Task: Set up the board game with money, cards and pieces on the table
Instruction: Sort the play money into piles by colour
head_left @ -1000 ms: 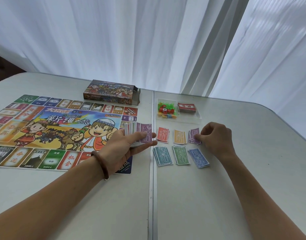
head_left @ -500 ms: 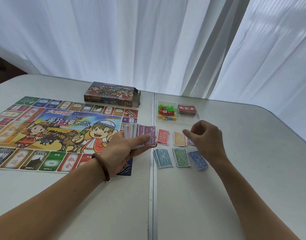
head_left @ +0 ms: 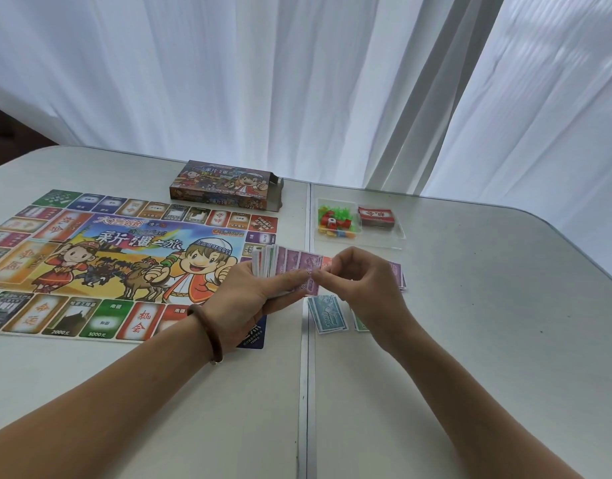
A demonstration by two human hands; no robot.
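The left hand (head_left: 249, 299), a dark bracelet (head_left: 207, 333) at its wrist, gripped a fanned stack of play money (head_left: 280, 267) above the tabletop (head_left: 470, 340), just off the near right corner of the board (head_left: 107, 257). A second before, the right hand (head_left: 363, 288) had been at the purple pile (head_left: 397, 274); it had since crossed back to the stack, and finger and thumb pinched the top purple note (head_left: 309, 271). That suggested colour sorting was mid-way, with another purple note probably bound for the same pile.

The held notes stood tilted up, faces toward the person. Their long axes ran away from the body, and the fan spread from left to right.

Just beyond the hands, the sorted money lay flat. The teal pile (head_left: 327, 312) had its long axis running near to far, slightly slanted. A green pile (head_left: 359, 323) and a red one (head_left: 327, 261) showed only at their edges.

Farther off, a clear tray (head_left: 384, 238) held coloured pieces (head_left: 335, 223) and a red card deck (head_left: 375, 216), neither yet set out. The game box (head_left: 225, 184) lay behind the board.
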